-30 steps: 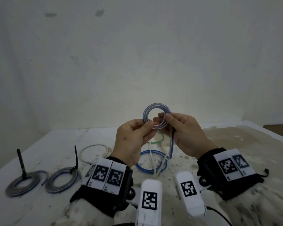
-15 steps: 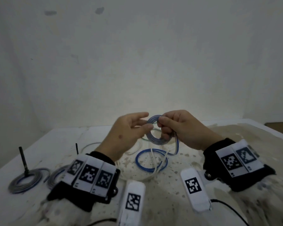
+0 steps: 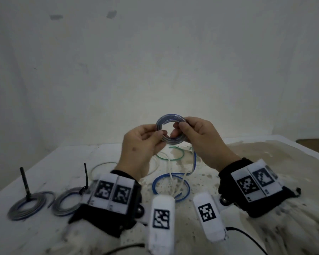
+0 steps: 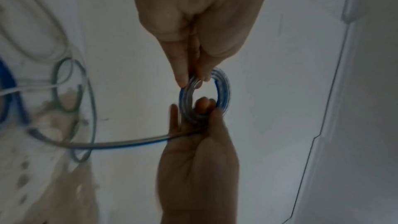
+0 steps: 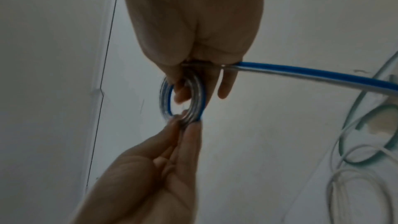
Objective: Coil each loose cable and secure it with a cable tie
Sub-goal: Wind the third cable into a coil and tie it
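A small coil of blue-and-clear cable (image 3: 168, 117) is held upright in the air above the table. My left hand (image 3: 157, 137) pinches its left side between thumb and fingers. My right hand (image 3: 180, 126) grips its right side, with fingers through the ring. The cable's loose tail (image 3: 194, 159) hangs from my right hand to a blue loop (image 3: 156, 183) on the table. In the left wrist view my left hand (image 4: 189, 81) pinches the coil (image 4: 224, 91) from above. In the right wrist view my right hand (image 5: 187, 91) holds the coil (image 5: 194, 91), and the tail (image 5: 312, 74) runs off to the right.
Two finished coils (image 3: 26, 207) (image 3: 66, 203) lie at the table's left, each with a black cable tie (image 3: 25, 183) (image 3: 85, 177) sticking up. A loose green cable (image 3: 173, 155) and white cables (image 3: 103, 165) lie on the stained table (image 3: 265, 162) beyond my hands. A wall stands close behind.
Half a second ago both hands had dipped and tipped the coil flat; now they are raised again with the coil upright. Both hands have shifted their hold around the ring.
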